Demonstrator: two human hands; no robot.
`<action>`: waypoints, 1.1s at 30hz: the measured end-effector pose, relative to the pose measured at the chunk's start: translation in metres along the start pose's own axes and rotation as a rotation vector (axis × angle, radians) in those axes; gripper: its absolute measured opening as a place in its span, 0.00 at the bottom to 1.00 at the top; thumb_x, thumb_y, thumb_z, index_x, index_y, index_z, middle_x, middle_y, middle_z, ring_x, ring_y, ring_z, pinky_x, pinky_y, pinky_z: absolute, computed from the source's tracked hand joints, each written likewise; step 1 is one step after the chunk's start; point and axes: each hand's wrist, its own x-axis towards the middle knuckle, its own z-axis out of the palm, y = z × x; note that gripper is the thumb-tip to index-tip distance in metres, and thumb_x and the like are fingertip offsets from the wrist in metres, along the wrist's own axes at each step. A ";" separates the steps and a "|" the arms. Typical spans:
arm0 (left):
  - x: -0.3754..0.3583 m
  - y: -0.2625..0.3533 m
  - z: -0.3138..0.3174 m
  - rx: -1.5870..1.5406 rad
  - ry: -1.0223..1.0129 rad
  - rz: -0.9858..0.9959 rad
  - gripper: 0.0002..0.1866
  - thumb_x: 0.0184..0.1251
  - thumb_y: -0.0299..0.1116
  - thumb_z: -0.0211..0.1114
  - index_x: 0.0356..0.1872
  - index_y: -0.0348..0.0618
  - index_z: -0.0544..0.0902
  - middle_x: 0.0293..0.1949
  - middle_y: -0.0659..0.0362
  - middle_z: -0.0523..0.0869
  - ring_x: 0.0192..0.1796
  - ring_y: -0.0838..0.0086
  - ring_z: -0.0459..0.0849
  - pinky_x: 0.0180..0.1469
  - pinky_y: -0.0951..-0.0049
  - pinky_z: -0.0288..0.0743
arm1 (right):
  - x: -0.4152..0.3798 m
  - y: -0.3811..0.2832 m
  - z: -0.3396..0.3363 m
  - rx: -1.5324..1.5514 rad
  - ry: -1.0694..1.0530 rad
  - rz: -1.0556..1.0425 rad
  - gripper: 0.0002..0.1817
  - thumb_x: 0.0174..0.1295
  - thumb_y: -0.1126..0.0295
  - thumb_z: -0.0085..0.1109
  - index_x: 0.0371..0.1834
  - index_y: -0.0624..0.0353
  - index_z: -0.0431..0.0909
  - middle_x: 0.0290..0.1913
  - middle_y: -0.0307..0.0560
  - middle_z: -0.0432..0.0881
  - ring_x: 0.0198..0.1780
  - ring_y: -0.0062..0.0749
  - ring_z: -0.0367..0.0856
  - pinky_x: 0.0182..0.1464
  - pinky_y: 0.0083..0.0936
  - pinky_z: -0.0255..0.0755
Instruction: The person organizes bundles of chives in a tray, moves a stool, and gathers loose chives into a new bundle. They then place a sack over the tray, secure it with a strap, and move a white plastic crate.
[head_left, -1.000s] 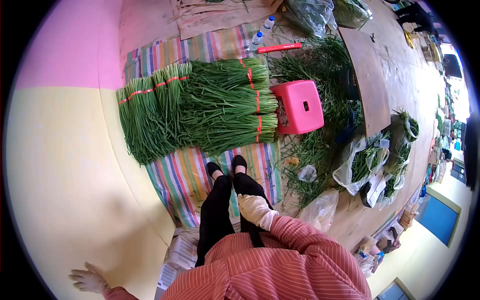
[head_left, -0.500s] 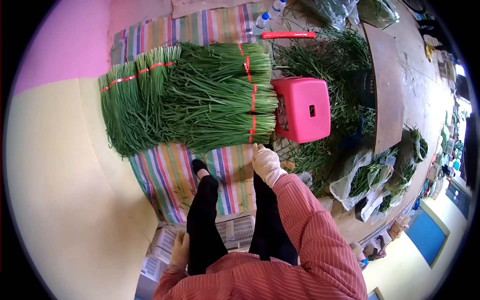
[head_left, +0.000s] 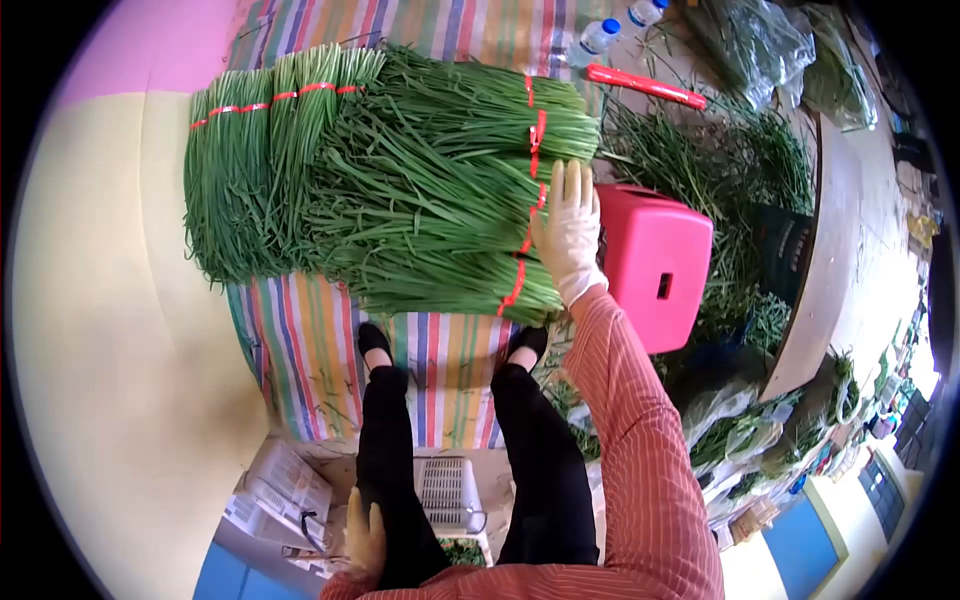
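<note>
Bundles of long green garlic chives [head_left: 430, 180], tied with red bands, lie in a thick pile on a striped sheet. My right hand [head_left: 570, 235], in a pale glove, is laid with fingers stretched against the pale stem ends at the pile's right side. It grips nothing, and its fingers cover part of the stems and a band. Low at my left thigh is my left hand [head_left: 364, 535], also gloved, its fingers extended and apart. Upright bundles [head_left: 285, 110] with their stem ends away from me form the left part of the pile.
A pink stool [head_left: 660, 270] stands just right of my right hand. Loose green leaves [head_left: 700, 150] and a board [head_left: 805, 280] are beyond it. Bottles [head_left: 600, 38] and a red strip [head_left: 645, 86] lie at the back. Plastic crates [head_left: 448, 492] sit behind my feet on the striped sheet [head_left: 440, 360].
My right hand has moved from the near corner of the pile farther along the stem ends, its fingers now stretched out. My left hand stays by my thigh.
</note>
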 end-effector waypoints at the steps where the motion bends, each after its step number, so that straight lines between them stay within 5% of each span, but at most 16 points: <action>1: -0.004 0.013 -0.003 0.042 0.017 0.011 0.30 0.79 0.38 0.53 0.74 0.32 0.61 0.73 0.39 0.66 0.76 0.52 0.64 0.76 0.63 0.58 | 0.020 0.002 0.003 -0.028 0.029 -0.023 0.51 0.50 0.63 0.72 0.77 0.65 0.54 0.75 0.61 0.59 0.76 0.58 0.57 0.75 0.46 0.57; 5: -0.006 0.028 -0.014 -0.029 -0.015 -0.087 0.32 0.80 0.43 0.56 0.76 0.36 0.60 0.76 0.43 0.63 0.78 0.54 0.59 0.79 0.63 0.52 | 0.097 0.017 0.025 -0.493 -0.085 -0.051 0.51 0.57 0.57 0.68 0.81 0.58 0.49 0.78 0.55 0.59 0.79 0.51 0.55 0.78 0.47 0.52; 9: -0.003 0.028 -0.006 -0.103 0.090 -0.049 0.31 0.80 0.42 0.55 0.75 0.34 0.62 0.75 0.42 0.65 0.78 0.53 0.61 0.78 0.63 0.53 | 0.123 0.037 0.046 -0.357 -0.187 -0.091 0.67 0.36 0.53 0.85 0.80 0.52 0.49 0.74 0.52 0.64 0.78 0.48 0.56 0.76 0.47 0.55; 11: 0.001 0.014 -0.002 -0.027 0.112 -0.008 0.31 0.80 0.41 0.55 0.75 0.34 0.62 0.75 0.42 0.65 0.78 0.54 0.61 0.78 0.62 0.54 | 0.122 0.047 0.058 -0.325 -0.120 -0.130 0.66 0.36 0.53 0.85 0.80 0.52 0.51 0.69 0.50 0.69 0.74 0.47 0.62 0.75 0.45 0.57; 12: 0.001 0.016 -0.001 -0.038 0.133 -0.007 0.31 0.80 0.41 0.55 0.75 0.34 0.62 0.75 0.42 0.65 0.78 0.53 0.61 0.78 0.62 0.54 | 0.125 0.049 0.058 -0.298 -0.095 -0.188 0.59 0.38 0.55 0.84 0.75 0.54 0.59 0.59 0.47 0.77 0.65 0.44 0.73 0.68 0.40 0.67; 17: -0.001 0.032 -0.016 0.037 0.060 -0.008 0.31 0.80 0.44 0.54 0.75 0.35 0.63 0.74 0.42 0.67 0.76 0.56 0.63 0.77 0.63 0.55 | 0.112 0.026 0.017 -0.459 -0.193 -0.149 0.39 0.45 0.60 0.79 0.60 0.58 0.70 0.45 0.46 0.84 0.49 0.41 0.85 0.52 0.33 0.80; 19: -0.002 0.043 -0.015 0.003 0.097 -0.003 0.30 0.78 0.41 0.55 0.74 0.33 0.64 0.72 0.40 0.68 0.75 0.52 0.66 0.76 0.62 0.58 | 0.098 0.017 -0.025 -0.238 -0.390 -0.043 0.35 0.43 0.55 0.81 0.54 0.60 0.78 0.41 0.54 0.85 0.44 0.42 0.88 0.45 0.38 0.82; 23: 0.020 0.024 -0.006 0.000 0.178 0.085 0.28 0.76 0.39 0.57 0.69 0.31 0.70 0.67 0.37 0.74 0.70 0.48 0.72 0.73 0.61 0.63 | 0.030 0.016 -0.114 0.246 -0.863 0.257 0.25 0.53 0.54 0.75 0.46 0.63 0.84 0.43 0.54 0.88 0.42 0.40 0.89 0.46 0.31 0.83; 25: 0.040 0.057 -0.005 0.061 0.223 0.210 0.25 0.76 0.38 0.56 0.66 0.30 0.73 0.64 0.38 0.77 0.69 0.49 0.73 0.73 0.62 0.63 | -0.034 0.019 -0.143 1.312 -0.925 0.539 0.20 0.59 0.56 0.71 0.43 0.62 0.87 0.38 0.47 0.89 0.38 0.35 0.89 0.43 0.33 0.83; 27: 0.050 0.124 -0.009 -0.235 0.042 0.349 0.24 0.78 0.38 0.54 0.65 0.29 0.74 0.64 0.40 0.78 0.69 0.53 0.74 0.72 0.63 0.64 | -0.077 -0.004 -0.197 1.570 -0.818 0.637 0.23 0.63 0.57 0.69 0.54 0.63 0.82 0.44 0.44 0.88 0.43 0.27 0.87 0.49 0.31 0.81; 28: 0.055 0.159 -0.011 -0.375 -0.089 0.343 0.24 0.80 0.40 0.53 0.65 0.29 0.75 0.66 0.43 0.77 0.70 0.59 0.74 0.73 0.66 0.64 | -0.102 0.000 -0.195 1.584 -0.784 0.514 0.30 0.64 0.57 0.69 0.63 0.64 0.75 0.50 0.45 0.86 0.48 0.26 0.85 0.55 0.29 0.78; 29: 0.062 0.192 -0.012 -0.501 -0.260 0.407 0.26 0.81 0.44 0.54 0.67 0.32 0.73 0.68 0.46 0.76 0.71 0.61 0.73 0.74 0.66 0.63 | -0.111 -0.023 -0.228 1.804 -0.818 0.655 0.31 0.64 0.55 0.68 0.63 0.65 0.75 0.52 0.44 0.85 0.51 0.26 0.83 0.58 0.28 0.76; 30: 0.079 0.199 -0.005 -0.696 -0.570 0.347 0.24 0.82 0.40 0.46 0.70 0.38 0.70 0.73 0.49 0.70 0.74 0.58 0.68 0.76 0.58 0.59 | -0.130 -0.031 -0.244 1.847 -0.841 0.661 0.31 0.64 0.54 0.68 0.64 0.65 0.74 0.52 0.44 0.85 0.52 0.27 0.83 0.58 0.28 0.76; 31: 0.099 0.223 0.000 -0.974 -0.812 -0.005 0.27 0.81 0.47 0.47 0.73 0.42 0.68 0.73 0.51 0.70 0.76 0.57 0.65 0.78 0.52 0.57 | -0.140 -0.037 -0.256 1.887 -0.853 0.648 0.32 0.64 0.54 0.68 0.64 0.65 0.74 0.52 0.44 0.84 0.53 0.27 0.83 0.59 0.28 0.75; 33: 0.088 0.265 0.010 -1.066 -0.834 0.131 0.33 0.77 0.56 0.46 0.72 0.42 0.68 0.71 0.51 0.72 0.73 0.57 0.69 0.76 0.50 0.59 | -0.163 -0.044 -0.278 1.889 -0.898 0.578 0.35 0.64 0.52 0.65 0.66 0.66 0.72 0.53 0.45 0.84 0.57 0.27 0.81 0.63 0.28 0.72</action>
